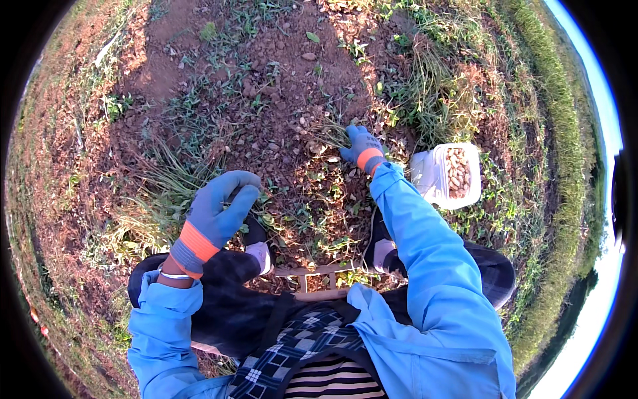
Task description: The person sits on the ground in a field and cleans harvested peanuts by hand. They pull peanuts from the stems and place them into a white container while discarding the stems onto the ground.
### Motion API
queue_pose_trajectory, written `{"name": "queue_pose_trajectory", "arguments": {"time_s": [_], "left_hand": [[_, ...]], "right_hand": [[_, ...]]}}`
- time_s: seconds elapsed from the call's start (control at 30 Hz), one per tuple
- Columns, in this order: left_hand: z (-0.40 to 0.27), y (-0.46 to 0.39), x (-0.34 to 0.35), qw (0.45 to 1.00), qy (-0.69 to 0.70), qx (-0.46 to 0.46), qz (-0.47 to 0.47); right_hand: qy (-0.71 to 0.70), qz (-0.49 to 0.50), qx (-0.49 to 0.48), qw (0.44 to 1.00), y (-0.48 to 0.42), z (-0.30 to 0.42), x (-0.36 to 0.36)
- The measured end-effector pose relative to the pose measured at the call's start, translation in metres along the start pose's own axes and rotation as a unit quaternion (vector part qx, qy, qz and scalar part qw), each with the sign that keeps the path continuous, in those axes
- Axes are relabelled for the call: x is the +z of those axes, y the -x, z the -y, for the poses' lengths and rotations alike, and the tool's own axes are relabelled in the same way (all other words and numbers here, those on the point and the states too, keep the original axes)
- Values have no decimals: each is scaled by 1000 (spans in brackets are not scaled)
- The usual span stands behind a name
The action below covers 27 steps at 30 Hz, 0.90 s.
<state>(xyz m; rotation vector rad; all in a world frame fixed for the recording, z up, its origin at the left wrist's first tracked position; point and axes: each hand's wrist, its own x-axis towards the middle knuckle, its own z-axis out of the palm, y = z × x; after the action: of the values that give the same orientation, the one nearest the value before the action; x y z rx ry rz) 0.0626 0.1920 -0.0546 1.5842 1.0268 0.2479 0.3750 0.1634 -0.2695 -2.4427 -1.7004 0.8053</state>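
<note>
My right hand (pixel 362 145), in a blue-grey work glove with an orange cuff band, is low over the soil with its fingers around a bunch of thin plant stems (pixel 326 132). The stems spread left from the glove, with a few pale pods by them. My left hand (pixel 219 207), gloved alike, is raised above the ground near my left knee. Its fingers curl towards the thumb; whether something small sits between the tips is hidden. To the right of my right forearm stands a translucent plastic tub (pixel 438 198) with unshelled peanuts (pixel 457 172) inside.
Pulled green plants lie in a heap (pixel 172 169) at left and another (pixel 431 95) at upper right. Reddish soil (pixel 304 75) with weeds stretches ahead. Between my shoes (pixel 258 234) is a low wooden frame (pixel 319 282). Taller grass (pixel 563 149) borders the right side.
</note>
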Motion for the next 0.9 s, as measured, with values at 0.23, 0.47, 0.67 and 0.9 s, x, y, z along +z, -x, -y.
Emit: {"name": "queue_pose_trajectory", "arguments": {"time_s": [0.23,0.47,0.67,0.9], "left_hand": [[63,-24,33,955,261,-139,23],[87,-37,46,861,429,-255,-100],[114,-41,54,819,507,-259,-71],[109,-39,49,860,467,-204,-28]], "right_hand": [[-128,-131,24,983,87,107,2],[-163,-134,-22,977,157,165,39],[-167,-153,-104,968,186,175,57],[-164,-201,-172,950,197,174,63]]}}
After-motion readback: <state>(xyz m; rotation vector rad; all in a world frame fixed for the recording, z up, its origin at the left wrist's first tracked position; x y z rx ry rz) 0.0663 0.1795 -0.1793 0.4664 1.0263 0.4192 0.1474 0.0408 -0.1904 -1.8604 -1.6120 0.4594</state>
